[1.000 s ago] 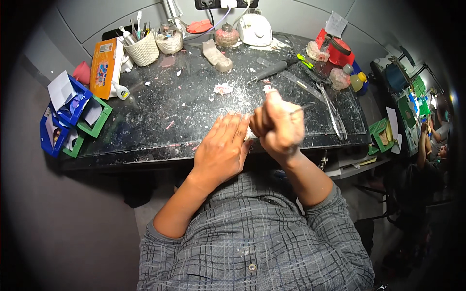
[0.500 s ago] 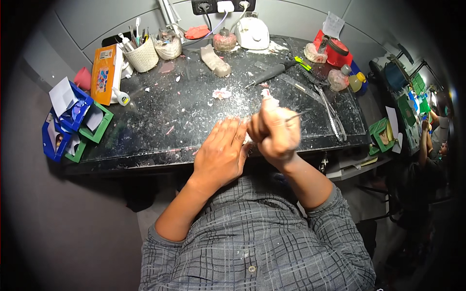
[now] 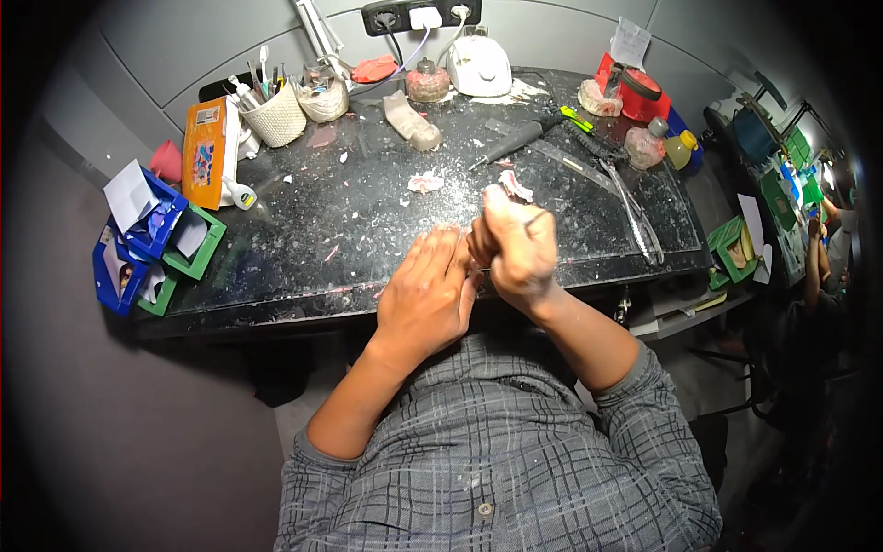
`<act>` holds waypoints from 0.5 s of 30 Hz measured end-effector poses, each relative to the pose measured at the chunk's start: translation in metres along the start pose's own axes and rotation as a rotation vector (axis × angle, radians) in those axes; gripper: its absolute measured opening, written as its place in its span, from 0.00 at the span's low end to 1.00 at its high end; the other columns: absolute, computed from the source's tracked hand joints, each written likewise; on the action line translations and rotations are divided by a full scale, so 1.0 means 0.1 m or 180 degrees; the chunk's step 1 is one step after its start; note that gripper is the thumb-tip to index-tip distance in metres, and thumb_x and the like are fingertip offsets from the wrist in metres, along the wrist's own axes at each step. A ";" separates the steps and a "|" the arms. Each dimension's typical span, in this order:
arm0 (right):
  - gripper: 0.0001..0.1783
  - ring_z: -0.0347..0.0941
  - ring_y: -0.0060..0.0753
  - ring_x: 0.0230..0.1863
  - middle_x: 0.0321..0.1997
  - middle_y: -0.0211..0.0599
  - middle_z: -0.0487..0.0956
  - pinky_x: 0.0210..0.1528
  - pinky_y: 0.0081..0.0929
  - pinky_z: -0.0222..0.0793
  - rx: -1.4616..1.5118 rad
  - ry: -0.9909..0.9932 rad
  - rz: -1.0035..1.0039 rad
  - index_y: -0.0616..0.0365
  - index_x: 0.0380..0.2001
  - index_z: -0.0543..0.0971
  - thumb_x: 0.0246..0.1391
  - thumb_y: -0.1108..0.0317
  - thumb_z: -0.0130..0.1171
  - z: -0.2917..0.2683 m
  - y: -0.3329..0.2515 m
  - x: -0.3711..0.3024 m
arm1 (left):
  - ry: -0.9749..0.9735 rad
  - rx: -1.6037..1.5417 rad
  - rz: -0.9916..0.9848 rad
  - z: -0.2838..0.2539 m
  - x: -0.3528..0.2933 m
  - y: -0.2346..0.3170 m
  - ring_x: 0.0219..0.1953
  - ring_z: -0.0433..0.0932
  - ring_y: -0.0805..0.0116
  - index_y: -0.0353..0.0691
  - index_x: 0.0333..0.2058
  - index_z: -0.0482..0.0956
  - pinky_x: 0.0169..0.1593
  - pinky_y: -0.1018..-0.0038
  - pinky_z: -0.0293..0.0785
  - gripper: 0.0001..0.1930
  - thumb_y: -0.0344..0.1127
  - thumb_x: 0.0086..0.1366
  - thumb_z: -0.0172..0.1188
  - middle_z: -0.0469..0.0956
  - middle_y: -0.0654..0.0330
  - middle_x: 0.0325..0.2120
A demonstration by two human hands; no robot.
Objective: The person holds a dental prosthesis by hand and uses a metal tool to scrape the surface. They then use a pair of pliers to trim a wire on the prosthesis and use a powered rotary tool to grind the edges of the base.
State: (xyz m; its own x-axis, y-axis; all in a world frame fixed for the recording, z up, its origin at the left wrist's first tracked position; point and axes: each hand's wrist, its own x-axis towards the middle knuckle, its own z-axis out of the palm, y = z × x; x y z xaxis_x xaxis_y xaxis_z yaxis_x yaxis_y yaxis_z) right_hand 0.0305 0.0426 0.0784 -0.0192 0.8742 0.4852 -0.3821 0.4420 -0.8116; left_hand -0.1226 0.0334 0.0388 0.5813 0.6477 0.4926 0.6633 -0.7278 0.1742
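Right hand [image 3: 520,247]: bare fingers clenched; from here I cannot tell on what. Left hand [image 3: 428,290]: fingers extended, together, beside it; any grasp is hidden. A jagged pink-and-white fragment [image 3: 516,188] lies just beyond, on the dusty black desk [image 3: 285,225].

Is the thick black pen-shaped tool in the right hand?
No, the black pen-shaped tool lies on the dark desk, beyond and apart from the right hand.
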 end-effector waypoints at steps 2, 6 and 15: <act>0.27 0.49 0.18 0.14 0.13 0.24 0.59 0.19 0.25 0.46 0.0108 -0.0008 -0.0029 0.55 0.17 0.63 0.77 0.67 0.45 -0.02 -0.12 0.04 | -0.0009 -0.0005 -0.0053 0.02 0.00 -0.01 0.62 0.75 0.42 0.25 0.58 0.75 0.70 0.54 0.67 0.25 0.39 0.68 0.60 0.76 0.38 0.58; 0.29 0.51 0.17 0.13 0.12 0.25 0.61 0.18 0.25 0.45 -0.0037 0.0310 0.0339 0.53 0.15 0.62 0.78 0.64 0.44 -0.12 0.22 -0.02 | 0.0029 -0.0035 0.0017 0.02 0.06 -0.02 0.62 0.75 0.42 0.27 0.60 0.74 0.70 0.55 0.67 0.26 0.39 0.70 0.59 0.76 0.38 0.58; 0.27 0.46 0.16 0.13 0.13 0.23 0.56 0.17 0.24 0.44 0.0272 0.0226 0.0156 0.52 0.17 0.62 0.76 0.66 0.46 -0.08 0.17 0.01 | 0.0060 -0.0068 -0.0010 0.02 0.02 -0.01 0.62 0.75 0.43 0.26 0.59 0.74 0.70 0.55 0.67 0.26 0.38 0.68 0.60 0.76 0.38 0.57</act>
State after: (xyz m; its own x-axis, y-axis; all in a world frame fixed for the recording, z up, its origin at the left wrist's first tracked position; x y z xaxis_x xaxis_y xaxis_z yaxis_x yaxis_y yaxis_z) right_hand 0.0317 0.0529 0.0624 0.0246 0.9077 0.4189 -0.4596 0.3824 -0.8016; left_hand -0.1211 0.0358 0.0374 0.5700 0.6457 0.5081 0.6548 -0.7305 0.1938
